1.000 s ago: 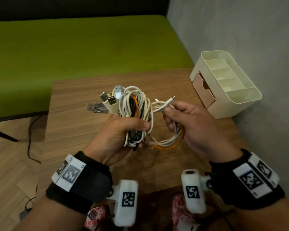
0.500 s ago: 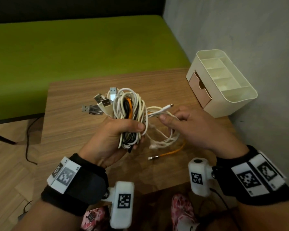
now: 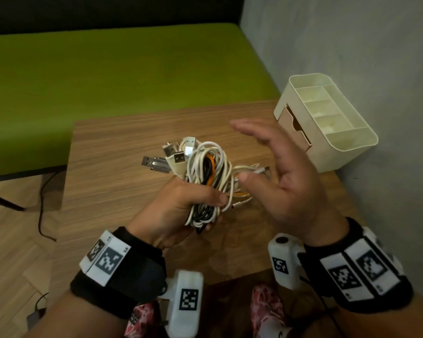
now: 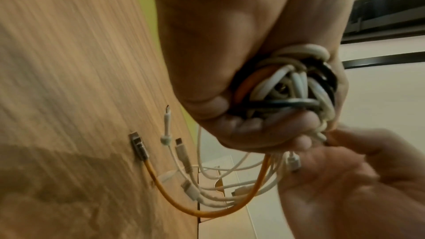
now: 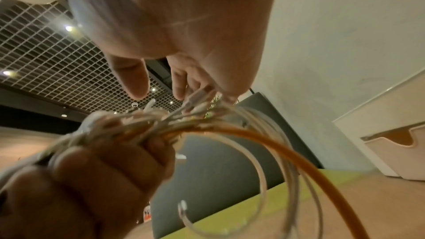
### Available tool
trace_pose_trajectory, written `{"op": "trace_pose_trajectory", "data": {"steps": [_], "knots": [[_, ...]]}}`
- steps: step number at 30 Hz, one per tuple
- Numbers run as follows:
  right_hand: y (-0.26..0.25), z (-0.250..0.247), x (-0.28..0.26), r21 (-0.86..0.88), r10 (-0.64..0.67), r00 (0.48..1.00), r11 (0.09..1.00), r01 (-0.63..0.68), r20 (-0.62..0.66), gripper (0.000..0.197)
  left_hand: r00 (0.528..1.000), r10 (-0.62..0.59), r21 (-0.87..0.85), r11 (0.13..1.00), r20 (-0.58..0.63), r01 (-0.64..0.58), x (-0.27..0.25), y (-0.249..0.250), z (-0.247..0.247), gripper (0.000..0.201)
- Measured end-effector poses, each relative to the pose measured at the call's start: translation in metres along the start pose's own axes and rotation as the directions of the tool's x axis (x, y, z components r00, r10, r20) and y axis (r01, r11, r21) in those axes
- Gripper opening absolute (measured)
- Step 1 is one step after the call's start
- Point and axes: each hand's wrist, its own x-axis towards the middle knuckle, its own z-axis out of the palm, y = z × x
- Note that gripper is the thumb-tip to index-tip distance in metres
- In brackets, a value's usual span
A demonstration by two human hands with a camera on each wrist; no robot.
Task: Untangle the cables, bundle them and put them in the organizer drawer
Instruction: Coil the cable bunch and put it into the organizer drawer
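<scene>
The right hand (image 3: 286,176) has released the white cable end it was pinching a moment ago and now hovers beside the bundle (image 3: 206,176) with fingers straight, so the loose tails (image 4: 207,188) hang free and bundling appears unfinished. The left hand (image 3: 181,206) is clenched around the bundle's middle, above the table (image 3: 122,152) and well apart from the organizer (image 3: 327,123). The bundle's long axis runs roughly upright, USB plugs (image 3: 174,157) pointing up and left.
</scene>
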Motion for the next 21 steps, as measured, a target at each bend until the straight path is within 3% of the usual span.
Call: {"op": "trace_pose_trajectory", "data": {"steps": [3, 5, 7, 8, 11, 14, 16, 21], "knots": [[0.005, 0.006, -0.005, 0.019, 0.224, 0.938, 0.971, -0.238, 0.263, 0.074, 0.998, 0.047, -0.014, 0.999, 0.035, -0.046, -0.002, 0.002, 0.0, 0.034], [0.007, 0.003, -0.004, -0.02, 0.317, 0.89, 0.944, -0.329, 0.328, 0.068, 0.995, 0.093, -0.041, 0.995, 0.047, -0.091, -0.003, 0.005, -0.004, 0.03], [0.004, 0.0, -0.002, -0.062, 0.353, 0.884, 0.934, -0.352, 0.307, 0.048, 0.991, 0.126, -0.064, 0.99, 0.032, -0.124, -0.004, 0.008, -0.008, 0.023], [0.002, 0.0, -0.001, -0.036, 0.366, 0.886, 0.928, -0.372, 0.285, 0.047, 0.991, 0.13, -0.076, 0.989, 0.024, -0.127, -0.004, 0.008, -0.009, 0.024], [-0.002, 0.004, 0.001, 0.129, 0.445, 0.874, 0.872, -0.473, 0.198, 0.046, 0.991, 0.134, -0.081, 0.988, -0.001, -0.134, -0.003, 0.009, -0.007, 0.033], [0.001, 0.007, 0.004, 0.316, 0.516, 0.849, 0.791, -0.524, 0.116, 0.025, 0.985, 0.172, -0.063, 0.983, 0.007, -0.172, -0.002, 0.01, -0.001, 0.025], [0.005, 0.01, 0.004, 0.336, 0.548, 0.832, 0.771, -0.541, 0.085, 0.011, 0.984, 0.176, -0.042, 0.984, 0.031, -0.175, -0.001, 0.008, 0.004, 0.025], [0.005, 0.019, 0.002, 0.376, 0.605, 0.792, 0.717, -0.587, 0.084, 0.012, 0.988, 0.15, 0.04, 0.988, -0.045, -0.148, 0.001, -0.002, 0.013, 0.038]]}}
